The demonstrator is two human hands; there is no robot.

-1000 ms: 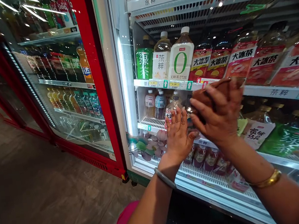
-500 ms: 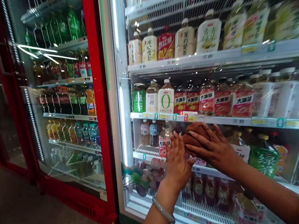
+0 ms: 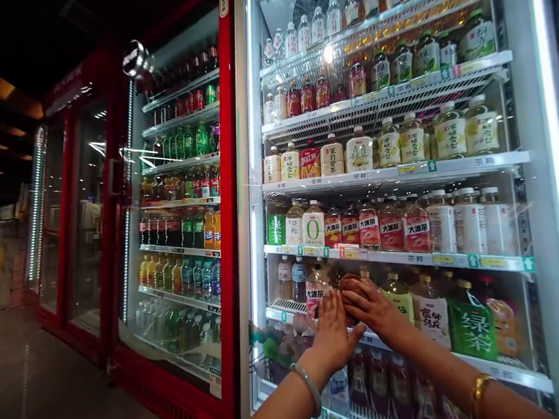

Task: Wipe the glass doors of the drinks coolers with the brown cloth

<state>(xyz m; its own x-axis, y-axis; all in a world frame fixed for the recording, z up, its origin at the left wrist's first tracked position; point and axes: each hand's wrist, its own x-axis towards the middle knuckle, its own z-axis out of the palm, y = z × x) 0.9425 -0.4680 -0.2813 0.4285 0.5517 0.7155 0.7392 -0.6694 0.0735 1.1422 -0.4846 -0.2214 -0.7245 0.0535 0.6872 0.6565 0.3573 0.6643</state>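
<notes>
Lower centre: grasping bunched brown cloth with right hand; holding left hand alongside with empty, straight fingers, probably for balance.

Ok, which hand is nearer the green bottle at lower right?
Right. The right hand is left of the green bottle, apart from it; the left hand is farther left, just beyond the right hand.

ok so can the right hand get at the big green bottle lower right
Probably not: a glass door seems shut between the right hand and the green bottle, and that hand holds a brown cloth.
</notes>
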